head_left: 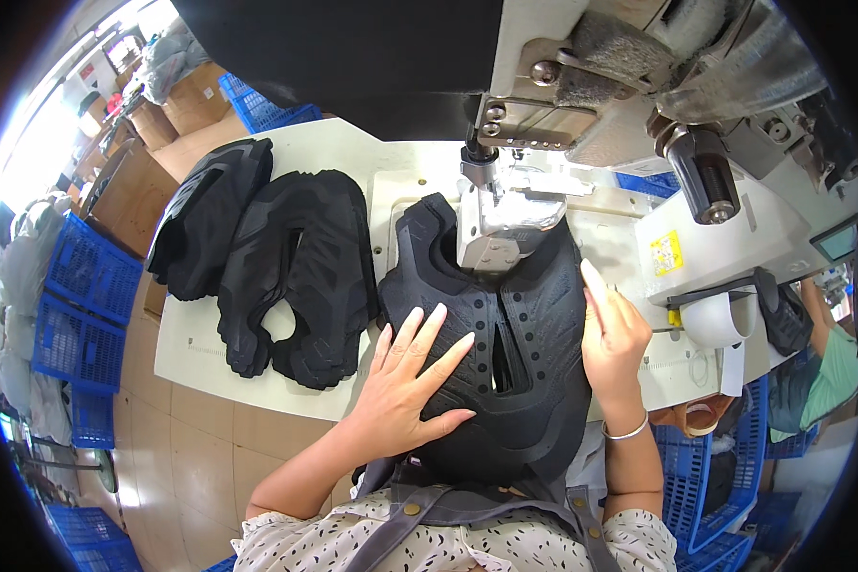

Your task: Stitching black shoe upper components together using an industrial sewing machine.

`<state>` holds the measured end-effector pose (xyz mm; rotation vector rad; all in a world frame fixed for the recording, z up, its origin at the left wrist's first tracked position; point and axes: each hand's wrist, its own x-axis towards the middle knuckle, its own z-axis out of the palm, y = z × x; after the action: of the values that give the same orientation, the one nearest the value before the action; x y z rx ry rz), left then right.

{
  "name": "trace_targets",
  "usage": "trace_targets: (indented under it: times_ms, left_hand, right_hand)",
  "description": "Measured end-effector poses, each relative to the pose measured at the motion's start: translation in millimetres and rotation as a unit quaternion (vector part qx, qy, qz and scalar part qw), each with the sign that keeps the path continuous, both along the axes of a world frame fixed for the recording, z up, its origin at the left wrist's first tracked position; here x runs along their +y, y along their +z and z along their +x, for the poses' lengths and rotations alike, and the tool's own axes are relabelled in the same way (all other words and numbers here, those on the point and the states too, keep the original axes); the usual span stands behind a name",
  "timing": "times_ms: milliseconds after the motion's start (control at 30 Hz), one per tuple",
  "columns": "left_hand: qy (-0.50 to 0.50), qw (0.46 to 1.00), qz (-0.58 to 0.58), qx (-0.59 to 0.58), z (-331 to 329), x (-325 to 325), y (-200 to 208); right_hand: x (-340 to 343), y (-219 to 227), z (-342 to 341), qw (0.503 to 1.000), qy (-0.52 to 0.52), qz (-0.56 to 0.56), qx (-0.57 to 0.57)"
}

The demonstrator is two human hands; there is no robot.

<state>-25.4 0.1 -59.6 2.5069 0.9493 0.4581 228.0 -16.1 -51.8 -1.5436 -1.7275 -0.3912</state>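
Note:
A black shoe upper [541, 400] lies flat under the presser area of a sewing machine [500, 250], its near end reaching over the table's front edge towards me. Punched eyelet holes run along both sides of its narrow middle slit. My left hand [400, 396] rests on the upper's left half, fingers spread and palm down. At the right edge, my right hand [616, 343] is closed, with the upper's rim at its fingers; the fingertips are partly hidden. The needle and the part of the upper beneath the machine's foot are covered by the metal housing.
Two stacks of black shoe uppers, a nearer one [338, 276] and a farther one [214, 214], lie on the white table [195, 353] to the left. Blue crates [95, 272] stand at left. A white machine housing [705, 243] is at right, with another person's green sleeve [834, 377] beyond.

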Motion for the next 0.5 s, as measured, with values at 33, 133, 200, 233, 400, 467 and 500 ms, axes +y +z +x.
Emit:
trace_targets:
  times_ms: [33,133,200,233,400,467,500]
  left_hand:
    - [0.001,1.000,-0.003,-0.001,-1.3,-0.7,0.6]
    - [0.004,1.000,-0.008,0.002,-1.2,-1.5,2.8]
    - [0.004,1.000,-0.007,0.003,-0.2,-1.4,2.5]
    - [0.004,1.000,-0.005,0.004,0.3,-1.4,2.3]
    - [0.001,1.000,-0.012,-0.001,0.9,-1.7,0.7]
    - [0.006,1.000,-0.017,0.000,-2.0,-1.0,0.2]
    - [0.021,1.000,0.011,-0.009,-2.3,-1.7,0.6]
  right_hand:
    - [-0.7,1.3,-1.5,1.000,0.002,0.001,0.001]
    - [-1.5,1.9,-1.6,0.994,0.009,0.059,-0.090]
    - [-0.1,1.7,0.4,0.993,-0.042,0.070,-0.081]
    - [1.7,3.7,-0.5,0.994,-0.042,0.069,-0.080]
    - [-12.0,20.3,-9.3,0.989,0.011,0.047,0.137]
    - [-23.4,25.8,-11.8,0.866,0.105,-0.161,0.462]
    - [-27.8,18.5,-14.9,0.865,0.109,-0.164,0.462]
